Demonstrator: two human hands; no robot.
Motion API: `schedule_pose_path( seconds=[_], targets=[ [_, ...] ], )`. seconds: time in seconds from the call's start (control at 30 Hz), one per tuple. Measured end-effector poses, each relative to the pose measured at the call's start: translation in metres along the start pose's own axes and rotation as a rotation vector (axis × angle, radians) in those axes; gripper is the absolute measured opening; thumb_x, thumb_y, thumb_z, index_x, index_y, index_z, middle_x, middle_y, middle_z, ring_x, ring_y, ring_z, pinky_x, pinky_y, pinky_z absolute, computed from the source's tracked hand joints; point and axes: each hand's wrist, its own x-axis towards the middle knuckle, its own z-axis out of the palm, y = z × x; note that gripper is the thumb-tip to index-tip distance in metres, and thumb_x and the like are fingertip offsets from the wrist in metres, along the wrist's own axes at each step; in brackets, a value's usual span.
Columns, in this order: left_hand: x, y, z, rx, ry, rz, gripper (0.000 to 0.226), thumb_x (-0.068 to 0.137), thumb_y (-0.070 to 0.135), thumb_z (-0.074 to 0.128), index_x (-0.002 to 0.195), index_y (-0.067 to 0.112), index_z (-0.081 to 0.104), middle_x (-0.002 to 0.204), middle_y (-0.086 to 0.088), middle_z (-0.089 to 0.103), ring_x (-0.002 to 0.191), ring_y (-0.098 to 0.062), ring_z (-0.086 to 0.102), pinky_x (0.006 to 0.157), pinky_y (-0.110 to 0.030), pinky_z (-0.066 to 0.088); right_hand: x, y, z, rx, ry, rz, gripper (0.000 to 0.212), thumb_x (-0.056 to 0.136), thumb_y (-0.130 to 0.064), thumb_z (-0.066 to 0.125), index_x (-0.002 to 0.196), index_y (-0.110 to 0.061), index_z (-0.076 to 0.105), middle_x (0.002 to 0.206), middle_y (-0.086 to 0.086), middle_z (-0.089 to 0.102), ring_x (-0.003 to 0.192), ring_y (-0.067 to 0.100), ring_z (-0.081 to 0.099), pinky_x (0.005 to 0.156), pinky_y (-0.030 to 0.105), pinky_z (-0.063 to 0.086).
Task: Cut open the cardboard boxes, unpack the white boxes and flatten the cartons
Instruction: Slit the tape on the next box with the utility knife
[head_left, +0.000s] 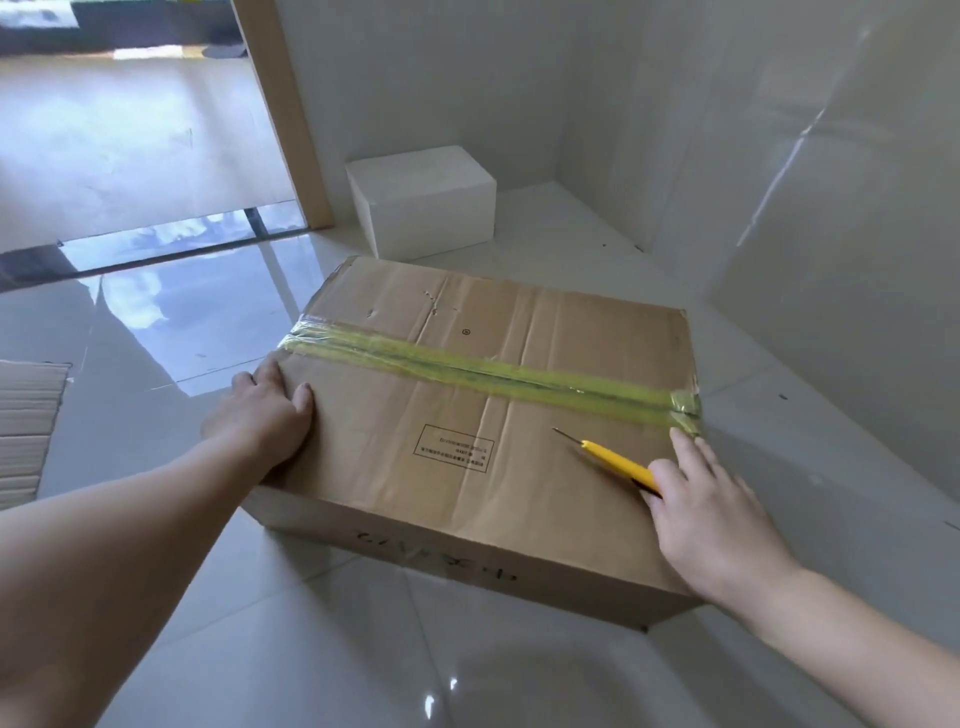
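A brown cardboard box (467, 415) lies on the glossy floor, its top seam sealed with a strip of yellow-green tape (488, 376). My left hand (262, 415) grips the box's near left corner, thumb on top and fingers over the edge. My right hand (711, 504) rests on the right side of the lid and holds a yellow utility knife (613, 460), its blade out and pointing left across the lid, short of the tape. A white box (423, 200) stands behind the carton near the wall.
Flattened corrugated cardboard (28, 426) lies at the left edge. A wooden door frame (291, 119) and a glass panel stand at the back left. White tiled walls (779, 156) close off the back and right, forming a corner.
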Motion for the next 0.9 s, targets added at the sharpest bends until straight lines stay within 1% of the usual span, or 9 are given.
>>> schedule_pose_path(
  seconds=[0.07,0.13,0.2,0.37,0.57,0.67,0.77,0.83,0.9],
  targets=[
    [-0.001,0.002,0.004,0.031,0.023,-0.019,0.065,0.093,0.055,0.025,0.149,0.024,0.016,0.142,-0.016,0.034,0.127,-0.039,0.04,0.1,-0.049,0.037,-0.02,0.015,0.001,0.052,-0.025,0.047,0.024,0.099,-0.036,0.037,0.108,-0.017,0.048,0.157,0.018,0.015,0.136,0.039,0.034,0.097,0.041,0.042],
    [-0.002,0.004,0.006,0.063,0.039,-0.024,0.065,0.093,0.056,0.025,0.149,0.025,0.016,0.142,-0.017,0.035,0.127,-0.04,0.039,0.1,-0.05,0.036,-0.027,0.021,-0.002,0.121,-0.062,0.132,0.018,0.099,-0.037,0.038,0.098,-0.02,0.044,0.151,0.018,0.027,0.111,0.039,0.055,0.071,0.034,0.043],
    [-0.004,0.005,0.006,0.065,0.042,-0.023,0.065,0.093,0.056,0.025,0.149,0.025,0.015,0.142,-0.017,0.035,0.127,-0.04,0.038,0.101,-0.049,0.035,-0.025,0.019,-0.002,0.195,-0.02,0.115,0.022,0.099,-0.035,0.038,0.081,-0.023,0.033,0.122,0.015,0.048,0.084,0.035,0.058,0.056,0.035,0.034],
    [-0.02,0.014,0.003,0.092,0.034,-0.038,0.063,0.092,0.056,0.024,0.147,0.026,0.016,0.136,-0.02,0.037,0.121,-0.044,0.042,0.096,-0.047,0.038,-0.013,0.021,0.005,0.169,0.09,0.103,0.022,0.099,-0.032,0.04,0.084,-0.018,0.034,0.096,0.011,0.051,0.072,0.035,0.051,0.058,0.034,0.033],
    [-0.072,0.045,0.003,0.257,-0.1,0.064,0.085,0.086,0.073,0.016,0.152,0.022,0.0,0.152,-0.011,0.026,0.132,-0.031,0.038,0.096,-0.043,0.042,0.035,0.072,-0.003,0.015,0.152,0.235,0.019,0.099,-0.029,0.04,0.089,-0.013,0.035,0.1,0.018,0.058,0.09,0.039,0.06,0.064,0.038,0.037],
    [-0.081,0.068,-0.007,0.37,-0.124,0.082,0.09,0.084,0.076,0.017,0.152,0.02,-0.002,0.156,-0.017,0.011,0.133,-0.036,0.037,0.096,-0.046,0.042,0.041,0.084,-0.001,0.034,0.169,0.265,0.019,0.098,-0.028,0.041,0.09,-0.01,0.039,0.105,0.016,0.053,0.092,0.04,0.057,0.064,0.038,0.038],
    [-0.067,0.084,-0.013,0.484,-0.02,0.274,0.084,0.089,0.071,0.017,0.152,0.018,0.001,0.159,-0.016,-0.005,0.143,-0.034,0.018,0.109,-0.053,0.024,0.027,0.073,0.006,0.087,0.2,0.14,0.017,0.094,-0.027,0.051,0.095,-0.011,0.051,0.115,0.013,0.054,0.114,0.036,0.049,0.084,0.045,0.045],
    [-0.047,0.093,-0.014,0.387,-0.002,0.42,0.075,0.094,0.062,0.024,0.151,0.017,0.008,0.159,-0.013,0.002,0.145,-0.03,0.014,0.115,-0.049,0.017,0.01,0.059,0.012,0.084,0.135,0.03,0.018,0.095,-0.032,0.048,0.105,-0.019,0.053,0.141,0.01,0.046,0.135,0.029,0.036,0.102,0.042,0.037],
    [-0.024,0.104,-0.008,0.291,0.004,0.512,0.067,0.095,0.056,0.03,0.148,0.016,0.02,0.158,-0.011,0.014,0.143,-0.029,0.02,0.115,-0.045,0.02,-0.009,0.04,0.017,0.068,0.087,-0.116,0.018,0.094,-0.032,0.054,0.11,-0.025,0.049,0.151,0.006,0.036,0.14,0.025,0.031,0.106,0.041,0.035]
  ],
)
